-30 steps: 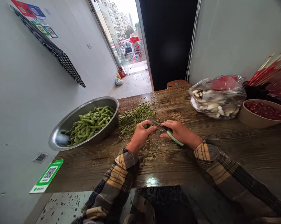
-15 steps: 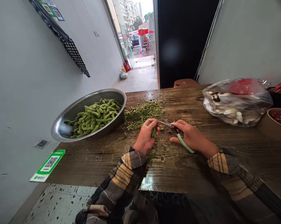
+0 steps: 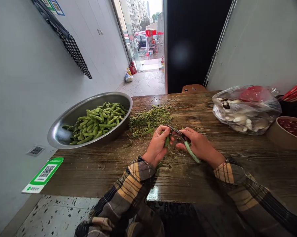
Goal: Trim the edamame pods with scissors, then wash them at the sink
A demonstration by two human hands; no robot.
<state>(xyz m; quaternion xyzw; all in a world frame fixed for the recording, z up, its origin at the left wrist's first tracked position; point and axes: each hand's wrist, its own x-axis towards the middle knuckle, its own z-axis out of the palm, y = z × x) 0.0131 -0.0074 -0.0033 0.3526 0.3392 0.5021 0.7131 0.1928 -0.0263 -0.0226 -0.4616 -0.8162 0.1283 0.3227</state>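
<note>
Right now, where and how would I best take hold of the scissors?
I'd grip the scissors by the green handle, coming from the right: it slants toward the near right, partly clear of the right hand. The dark blades point the other way, toward the left hand and the green pods it holds, so coming from there looks riskier.

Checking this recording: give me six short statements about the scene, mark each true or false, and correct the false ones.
1. The right hand holds scissors near the left hand. True.
2. The left hand is empty. False: it holds at least one green pod.
3. The bowl of pods is left of the bag. True.
4. The bag lies inside the bowl. False: it lies on the table.
5. Trimmings lie on the table between bowl and bag. True.
6. The scissors' visible handle is red. False: it is pale green.
</note>
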